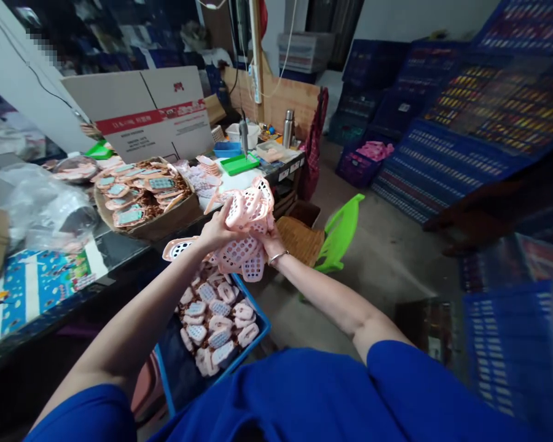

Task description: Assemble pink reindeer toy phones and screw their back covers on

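Both hands are raised over the table's front edge and grip a bunch of pink plastic shells (pixel 238 253) with rows of holes. My left hand (pixel 217 232) is closed round the bunch from the left. From the right, my right hand (pixel 271 242) holds it, its fingers partly hidden behind the shells. Below them is a blue crate (pixel 263 328) with many pink pieces (pixel 220 308) bearing pale blue keypads inside. Left of the hands, a cardboard box (pixel 159 228) on the table holds similar pink pieces with keypads (pixel 161 184).
A large printed carton (pixel 152 116), a plastic bag (pixel 50 202) and a green tray (pixel 239 164) are on the table. A steel flask (pixel 288 129) stands at its far end. To the right are a green chair (pixel 343 230) and stacked blue crates (pixel 442 166).
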Tool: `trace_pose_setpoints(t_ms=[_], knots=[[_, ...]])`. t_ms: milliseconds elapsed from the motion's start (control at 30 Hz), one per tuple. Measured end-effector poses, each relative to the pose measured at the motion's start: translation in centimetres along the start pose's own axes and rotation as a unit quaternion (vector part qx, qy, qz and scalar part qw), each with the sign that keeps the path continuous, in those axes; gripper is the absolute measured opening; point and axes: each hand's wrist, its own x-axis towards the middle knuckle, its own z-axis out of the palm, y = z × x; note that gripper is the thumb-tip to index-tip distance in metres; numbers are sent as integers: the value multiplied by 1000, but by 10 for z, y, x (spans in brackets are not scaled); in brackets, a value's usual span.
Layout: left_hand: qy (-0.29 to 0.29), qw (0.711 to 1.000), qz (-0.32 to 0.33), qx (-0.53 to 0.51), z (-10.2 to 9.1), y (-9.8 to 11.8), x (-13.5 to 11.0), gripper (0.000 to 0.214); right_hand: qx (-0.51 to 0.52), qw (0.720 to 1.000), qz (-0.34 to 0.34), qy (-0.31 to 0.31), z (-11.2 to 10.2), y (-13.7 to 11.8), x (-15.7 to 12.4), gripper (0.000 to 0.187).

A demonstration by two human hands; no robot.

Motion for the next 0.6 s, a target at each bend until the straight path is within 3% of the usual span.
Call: trace_pose_setpoints(t_ms=[167, 333, 600], knots=[[28, 999, 2, -29, -12, 7, 41, 114, -7, 1000, -11, -26, 11, -15, 51, 69], [46, 998, 2, -50, -28, 2, 95, 114, -24, 997, -25, -65, 28, -31, 113, 78], [72, 993, 55, -78, -57, -26, 230, 118, -28, 992, -35, -120, 63, -43, 253, 70]])
